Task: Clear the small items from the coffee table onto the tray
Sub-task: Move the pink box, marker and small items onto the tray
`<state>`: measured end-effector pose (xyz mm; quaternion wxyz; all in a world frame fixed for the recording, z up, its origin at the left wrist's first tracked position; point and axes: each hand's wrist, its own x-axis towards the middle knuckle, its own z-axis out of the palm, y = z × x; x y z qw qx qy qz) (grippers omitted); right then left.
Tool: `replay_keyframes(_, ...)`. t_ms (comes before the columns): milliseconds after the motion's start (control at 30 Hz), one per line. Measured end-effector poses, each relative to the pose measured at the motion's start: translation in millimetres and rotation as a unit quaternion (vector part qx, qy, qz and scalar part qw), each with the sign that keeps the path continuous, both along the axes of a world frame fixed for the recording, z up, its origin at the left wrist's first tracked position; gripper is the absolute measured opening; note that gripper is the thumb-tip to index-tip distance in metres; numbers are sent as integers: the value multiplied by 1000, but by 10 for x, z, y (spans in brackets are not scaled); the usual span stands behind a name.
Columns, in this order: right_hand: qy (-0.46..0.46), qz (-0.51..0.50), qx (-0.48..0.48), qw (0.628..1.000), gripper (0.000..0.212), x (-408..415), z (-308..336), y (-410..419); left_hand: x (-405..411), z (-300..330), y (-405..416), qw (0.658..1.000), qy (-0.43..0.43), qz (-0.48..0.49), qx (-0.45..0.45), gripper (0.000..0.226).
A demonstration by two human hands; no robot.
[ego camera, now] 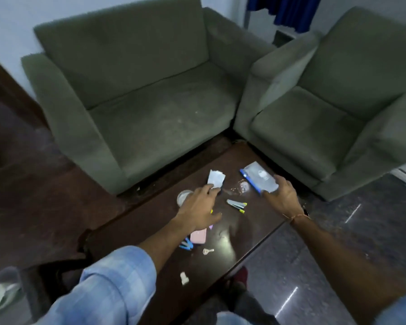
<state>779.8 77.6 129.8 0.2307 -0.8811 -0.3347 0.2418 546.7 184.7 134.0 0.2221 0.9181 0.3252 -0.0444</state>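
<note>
A flat silver tray (259, 177) with a blue edge lies at the far right of the dark coffee table (248, 233). My right hand (282, 195) grips its near corner, thumb on top. My left hand (200, 208) reaches across the table, its fingertips resting on the near edge of a white paper scrap (216, 178), thumb spread apart. Between my hands lie grey pens with yellow caps (237, 205) and a clear wrapper (240, 186). A pink case (198, 236), blue pens (186, 245), a small key-like item (207, 251) and a white scrap (184, 277) lie nearer to me.
A round clear lid or glass (182, 197) sits left of my left hand. Two green armchairs (138, 95) (333, 109) close off the table's far sides. Glossy dark floor (337, 242) runs along the right; my foot (240, 275) stands by the table's near edge.
</note>
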Motion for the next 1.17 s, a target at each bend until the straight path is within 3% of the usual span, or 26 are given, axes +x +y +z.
replay_keyframes(133,129,-172,6,977,57,596,-377,198,736,-180,304,1000,-15,-11,-5,72)
replay_keyframes(300,193,-237,-54,951,41,1297,-1119,432,1679,-754,565,998,15,-46,-45,75)
replay_keyframes(434,245,-321,-85,911,48,1737,-1777,583,2275,-1281,710,995,37,-53,-82,72)
replay_keyframes(600,307,-420,-75,851,60,1993,-2423,756,2574,-1798,738,991,52,-70,-105,70)
replay_keyframes(767,288,-466,-14,837,50,1978,-2808,909,2478,-1986,626,987,55,-65,-135,69)
replay_keyframes(967,292,-442,41,847,35,1948,-2676,914,2233,-1954,542,992,61,-46,-104,68)
replay_keyframes(1034,286,-386,90,873,13,1909,-2434,831,2175,-1822,529,994,40,-26,-102,67)
replay_keyframes(1167,262,-234,148,924,10,1765,-1767,512,2077,-1394,579,995,-41,26,-91,69)
